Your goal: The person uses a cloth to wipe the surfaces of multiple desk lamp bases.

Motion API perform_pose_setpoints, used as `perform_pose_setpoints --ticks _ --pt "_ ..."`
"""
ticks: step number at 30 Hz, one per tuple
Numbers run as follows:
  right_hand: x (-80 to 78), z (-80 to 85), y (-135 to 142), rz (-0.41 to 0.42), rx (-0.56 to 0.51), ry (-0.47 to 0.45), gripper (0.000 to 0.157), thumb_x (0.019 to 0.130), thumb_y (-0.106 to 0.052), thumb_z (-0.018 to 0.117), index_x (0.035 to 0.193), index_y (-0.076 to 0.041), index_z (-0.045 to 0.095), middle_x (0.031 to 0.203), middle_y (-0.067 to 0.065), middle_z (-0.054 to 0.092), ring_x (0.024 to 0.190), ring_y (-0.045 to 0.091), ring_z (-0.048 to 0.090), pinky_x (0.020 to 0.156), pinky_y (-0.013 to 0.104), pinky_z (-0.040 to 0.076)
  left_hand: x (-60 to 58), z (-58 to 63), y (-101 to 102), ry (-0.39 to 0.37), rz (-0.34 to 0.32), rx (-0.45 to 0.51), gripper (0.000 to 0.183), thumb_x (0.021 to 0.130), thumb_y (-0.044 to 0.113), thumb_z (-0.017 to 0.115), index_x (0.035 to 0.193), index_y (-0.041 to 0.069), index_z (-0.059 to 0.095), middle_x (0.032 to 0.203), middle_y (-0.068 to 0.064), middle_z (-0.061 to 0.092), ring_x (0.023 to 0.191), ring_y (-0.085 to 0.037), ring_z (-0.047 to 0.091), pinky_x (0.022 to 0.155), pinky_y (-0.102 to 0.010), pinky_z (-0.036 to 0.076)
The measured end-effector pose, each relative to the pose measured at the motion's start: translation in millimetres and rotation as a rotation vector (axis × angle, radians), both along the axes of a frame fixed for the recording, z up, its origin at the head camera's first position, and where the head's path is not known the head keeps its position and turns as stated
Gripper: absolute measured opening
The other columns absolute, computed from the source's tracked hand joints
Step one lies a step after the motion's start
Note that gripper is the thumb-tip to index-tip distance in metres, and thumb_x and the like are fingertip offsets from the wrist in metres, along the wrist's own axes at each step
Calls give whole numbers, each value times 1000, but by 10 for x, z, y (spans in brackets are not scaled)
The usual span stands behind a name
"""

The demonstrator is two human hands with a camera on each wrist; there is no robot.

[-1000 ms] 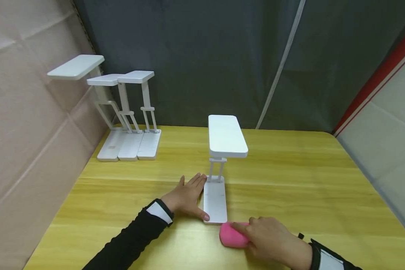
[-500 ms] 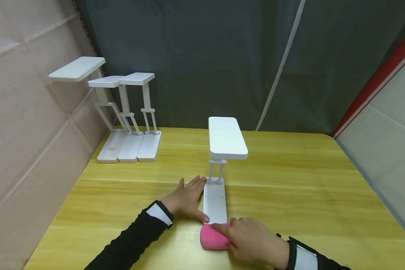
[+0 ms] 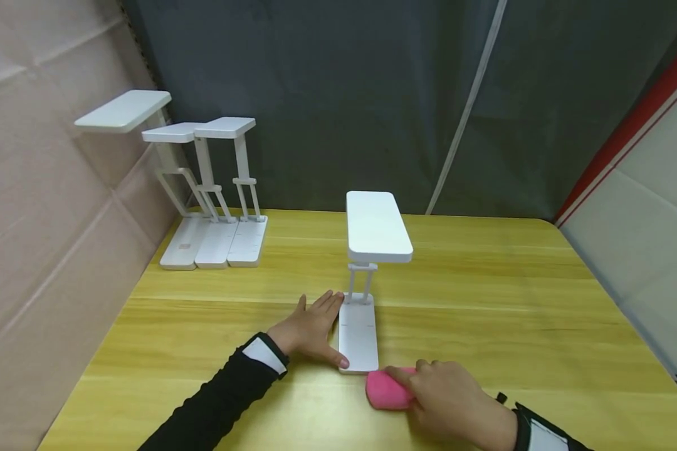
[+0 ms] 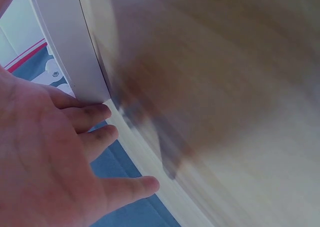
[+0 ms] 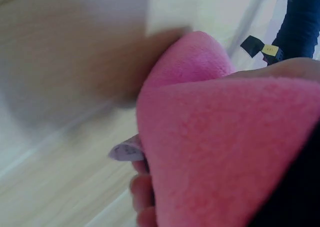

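Observation:
A white folding stand, with a flat rectangular plate above two thin rods and an oblong base, stands on the table. My left hand lies along the base's left side with fingers spread, its thumb tip on the near left corner. In the left wrist view, the fingers reach past the white base edge. A folded pink fluffy cloth is gripped in my right hand, index finger stretched over it, right at the base's near right corner. The right wrist view shows the cloth's white label.
Three similar white stands are set side by side at the table's back left, beside the pale fabric wall. A dark curtain hangs behind the yellow wood-grain table. Another pale wall with a red band rises on the right.
My right hand slid the pink cloth left along the base's near edge, then back right to the near right corner. The left hand has stayed in place.

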State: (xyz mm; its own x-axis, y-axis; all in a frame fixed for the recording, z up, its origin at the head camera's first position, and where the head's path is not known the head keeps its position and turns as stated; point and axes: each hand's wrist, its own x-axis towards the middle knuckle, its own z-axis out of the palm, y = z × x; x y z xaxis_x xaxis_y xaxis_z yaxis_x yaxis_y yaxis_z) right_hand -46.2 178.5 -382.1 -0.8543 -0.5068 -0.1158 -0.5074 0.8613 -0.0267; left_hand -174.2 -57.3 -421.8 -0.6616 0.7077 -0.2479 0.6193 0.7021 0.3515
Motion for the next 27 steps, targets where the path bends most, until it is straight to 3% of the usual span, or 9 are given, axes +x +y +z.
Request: perform_pose_setpoints --ticks 4,7,11,16,21,27 --pt "-24 47 108 -17 28 -13 50 66 -19 62 116 -24 57 67 3 51 52 15 43 42 32 37 -1 -7 2 1 -2 1 123 59 77 59 142 6 4 149 -11 8 136 -24 2 101 -65 6" --pt "-125 116 242 -57 2 -106 49 70 -21 63 119 -20 56 70 1 53 57 15 46 46 34 40 -1 -11 0 -2 -4 4 123 60 77 60 142 5 3 149 -11 8 136 -24 1 101 -65 6" --pt "-425 132 384 -202 -98 -186 51 77 -19 61 126 -15 48 67 0 50 55 15 44 47 34 38 0 -6 -2 -3 -2 7 123 60 76 61 142 5 3 149 -11 9 136 -24 2 101 -65 6" --pt "-836 -103 334 -353 -216 -146 56 83 -20 56 134 -11 37 62 3 45 44 13 42 38 28 35 15 -10 -15 -7 5 15 121 60 74 63 142 4 7 148 -13 13 135 -26 5 100 -65 7" --pt "-987 -253 214 -331 -244 -123 58 81 -19 56 135 -11 37 64 3 46 46 13 42 39 28 36 41 -16 -2 -7 -1 20 121 60 74 63 141 3 8 148 -12 14 135 -26 6 99 -66 9" --pt "-956 -176 209 -238 -258 -155 55 78 -17 60 130 -11 45 66 1 48 52 13 43 47 29 38 3 -12 12 18 1 11 121 61 74 62 142 4 7 149 -12 12 136 -25 4 100 -65 8"
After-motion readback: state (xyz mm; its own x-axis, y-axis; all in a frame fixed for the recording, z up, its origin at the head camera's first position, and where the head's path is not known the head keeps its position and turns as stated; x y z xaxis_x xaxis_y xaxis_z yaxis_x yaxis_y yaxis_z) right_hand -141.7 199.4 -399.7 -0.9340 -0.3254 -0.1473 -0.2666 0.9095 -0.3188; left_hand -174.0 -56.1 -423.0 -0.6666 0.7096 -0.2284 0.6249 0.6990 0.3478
